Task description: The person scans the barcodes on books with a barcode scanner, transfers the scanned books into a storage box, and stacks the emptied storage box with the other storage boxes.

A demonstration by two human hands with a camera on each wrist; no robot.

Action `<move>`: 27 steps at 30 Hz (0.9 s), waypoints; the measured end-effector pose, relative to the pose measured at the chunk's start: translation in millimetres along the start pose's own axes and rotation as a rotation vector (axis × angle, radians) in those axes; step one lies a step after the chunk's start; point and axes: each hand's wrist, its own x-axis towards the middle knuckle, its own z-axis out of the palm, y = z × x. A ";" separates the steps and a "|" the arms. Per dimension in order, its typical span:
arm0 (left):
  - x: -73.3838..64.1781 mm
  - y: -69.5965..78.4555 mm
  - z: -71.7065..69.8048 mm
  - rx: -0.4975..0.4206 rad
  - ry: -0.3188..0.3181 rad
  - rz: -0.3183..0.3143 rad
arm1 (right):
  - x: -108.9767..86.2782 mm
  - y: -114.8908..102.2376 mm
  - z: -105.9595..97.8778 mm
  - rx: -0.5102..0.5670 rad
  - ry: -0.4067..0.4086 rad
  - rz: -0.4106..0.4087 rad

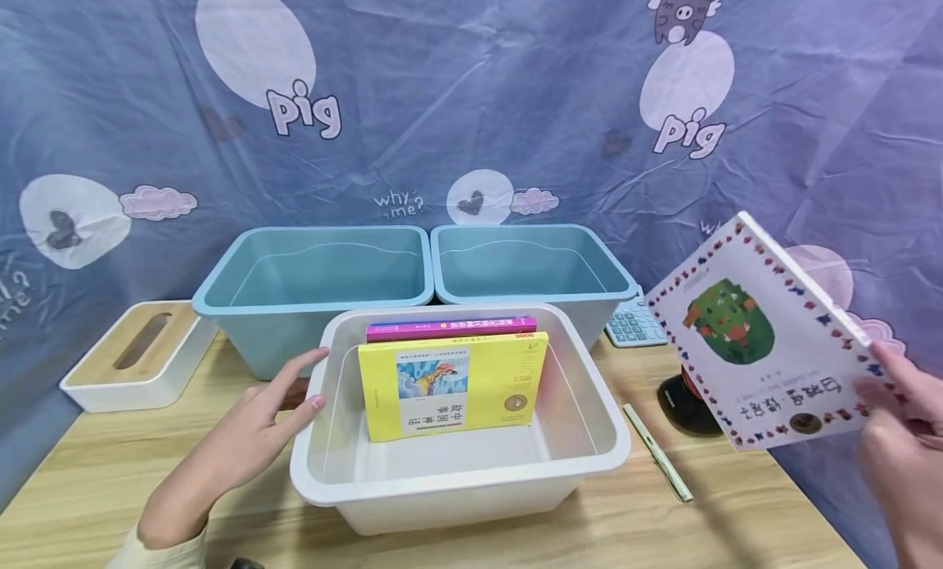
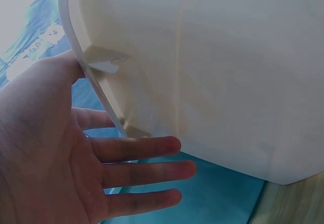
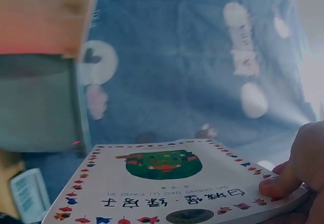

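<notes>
At the right, my right hand point(image 1: 902, 438) pinches one edge of a white picture book point(image 1: 766, 340), thumb on the front cover. The book is tilted and held up above the table; its cover has a green oval picture and a patterned border. My left hand point(image 1: 254, 426) touches the left rim of a white plastic tub point(image 1: 460, 485), its fingers extended; the left wrist view shows several straight fingers point(image 2: 147, 173) beside the tub's outer wall. Inside the tub, a yellow book point(image 1: 508, 381) stands on its long edge in front of a purple book point(image 1: 449, 329).
Two blue tubs, one left point(image 1: 324, 266) and one right point(image 1: 530, 262), stand behind the white tub. A tissue box point(image 1: 136, 356) is at the far left. At right lie a blue calculator point(image 1: 635, 322), a dark round object point(image 1: 688, 409) and a thin pale green stick point(image 1: 658, 452). A printed curtain point(image 1: 471, 102) hangs behind.
</notes>
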 end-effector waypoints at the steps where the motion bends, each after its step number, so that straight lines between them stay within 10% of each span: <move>1: -0.2 0.0 -0.2 -0.002 -0.001 -0.003 | -2.0 0.3 1.6 -0.002 -0.015 -0.005; 11: 0.0 2.4 -1.5 0.004 -0.015 -0.028 | -17.1 13.7 15.5 -0.345 -0.099 -0.253; 27: 0.6 2.5 -2.2 0.006 -0.021 -0.037 | -46.8 25.3 33.3 -0.409 -0.227 -0.264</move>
